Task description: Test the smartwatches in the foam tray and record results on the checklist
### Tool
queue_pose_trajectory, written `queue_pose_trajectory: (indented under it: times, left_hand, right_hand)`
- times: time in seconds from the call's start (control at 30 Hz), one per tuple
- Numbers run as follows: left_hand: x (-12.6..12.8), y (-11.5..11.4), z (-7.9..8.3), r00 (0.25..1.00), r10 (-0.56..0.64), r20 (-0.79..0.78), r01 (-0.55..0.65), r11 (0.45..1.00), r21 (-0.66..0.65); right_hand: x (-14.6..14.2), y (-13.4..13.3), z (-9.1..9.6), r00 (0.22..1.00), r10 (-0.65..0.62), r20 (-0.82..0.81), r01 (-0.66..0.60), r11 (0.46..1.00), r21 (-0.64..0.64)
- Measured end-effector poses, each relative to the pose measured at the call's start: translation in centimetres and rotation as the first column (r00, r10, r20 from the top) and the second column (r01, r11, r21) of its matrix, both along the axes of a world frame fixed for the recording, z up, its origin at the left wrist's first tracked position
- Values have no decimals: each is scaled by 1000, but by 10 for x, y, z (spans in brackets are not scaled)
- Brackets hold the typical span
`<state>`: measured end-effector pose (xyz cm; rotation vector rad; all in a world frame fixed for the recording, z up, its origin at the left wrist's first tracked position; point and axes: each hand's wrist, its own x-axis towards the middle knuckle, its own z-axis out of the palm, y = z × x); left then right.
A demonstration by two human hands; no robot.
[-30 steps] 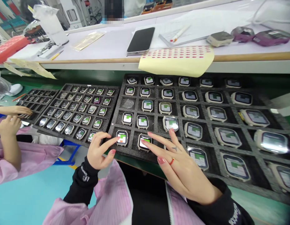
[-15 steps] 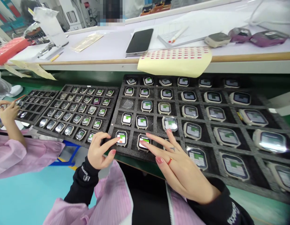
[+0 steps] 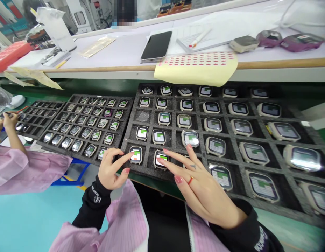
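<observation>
My left hand (image 3: 110, 169) stretches its index finger to the lit screen of a smartwatch (image 3: 137, 158) in the near left corner of the dark foam tray (image 3: 149, 173). Its other fingers are bent and the thumb stands apart, holding nothing. One compartment to the right, the index fingertip of my right hand (image 3: 204, 192) is at the screen of a second smartwatch (image 3: 159, 154). That hand is open with its fingers spread, and partly hides a watch beneath it. Another fingertip is by the lower edge of a third smartwatch (image 3: 190, 135). Most screens show green and white blocks.
A second foam tray (image 3: 120, 134) of smartwatches lies to the left. Beyond it, a co-worker's hand (image 3: 10, 122) is over another tray. On the shelf are a phone (image 3: 157, 45), an arrow sticker sheet (image 3: 196, 70) and several watch-like devices (image 3: 245, 43).
Both my hands stay in nearly the same place, index fingers at the same two screens. At the far left, the co-worker's hands and pink sleeve have shifted slightly.
</observation>
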<state>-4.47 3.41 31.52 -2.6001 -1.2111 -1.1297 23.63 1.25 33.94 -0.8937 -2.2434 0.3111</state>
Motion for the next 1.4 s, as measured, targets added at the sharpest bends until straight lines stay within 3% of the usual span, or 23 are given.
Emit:
queue_pose_trajectory:
  times: [0.67,0.97,1.2,1.4]
  left_hand:
    - [1,-1,-4,1000,-1,28,2,1000,-16]
    - [3,-2,-5,999,40,38,-39,999,-24]
    - [11,5,6,999,53,6,-53,997,-48]
    - [22,12,18,1000,28,-1,-28,997,-69]
  right_hand:
    - [0,0,1,1000,4,0,-4,1000,-6]
    - [-3,0,0,997,-13,75,11,1000,21]
    - [1,-2,-5,998,-47,-51,48,998,32]
    - [19,-9,5,975,-101,-197,116,991,68]
